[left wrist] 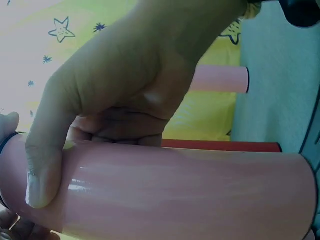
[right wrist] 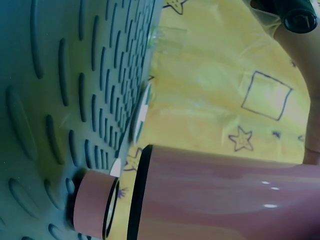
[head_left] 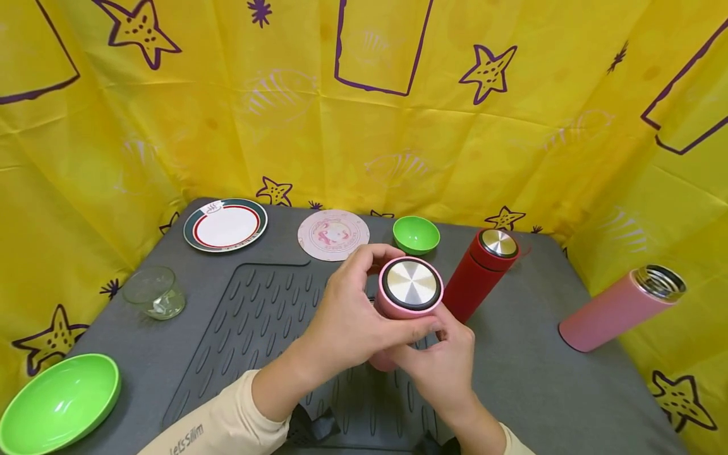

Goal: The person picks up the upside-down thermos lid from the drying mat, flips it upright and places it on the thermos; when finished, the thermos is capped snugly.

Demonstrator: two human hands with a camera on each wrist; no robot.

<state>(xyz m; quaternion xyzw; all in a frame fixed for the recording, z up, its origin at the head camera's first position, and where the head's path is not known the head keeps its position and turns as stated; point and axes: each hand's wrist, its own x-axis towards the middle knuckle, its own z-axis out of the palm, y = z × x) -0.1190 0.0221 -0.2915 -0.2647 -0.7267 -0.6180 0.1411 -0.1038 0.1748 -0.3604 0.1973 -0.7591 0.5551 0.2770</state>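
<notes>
Both my hands are round a pink flask (head_left: 389, 309), held upright over a ribbed black mat (head_left: 244, 328). Its top shows a silver disc (head_left: 411, 283) ringed in black. My left hand (head_left: 349, 309) grips its upper part, thumb laid across the pink side (left wrist: 190, 190). My right hand (head_left: 440, 360) holds it from the right, just under the top. Beneath the flask's black-edged base, in the right wrist view, a short pink cap (right wrist: 92, 205) stands on the mat. My right hand is outside that view; its fingertips (left wrist: 7, 124) show at the left wrist view's edge.
A red flask (head_left: 478, 278) stands close behind my right hand. Farther right is an open pink flask (head_left: 617, 313). Behind are a green bowl (head_left: 416, 235), a round pink mat (head_left: 333, 235) and a plate (head_left: 225, 226). A glass (head_left: 156, 294) and larger green bowl (head_left: 59, 404) stand left.
</notes>
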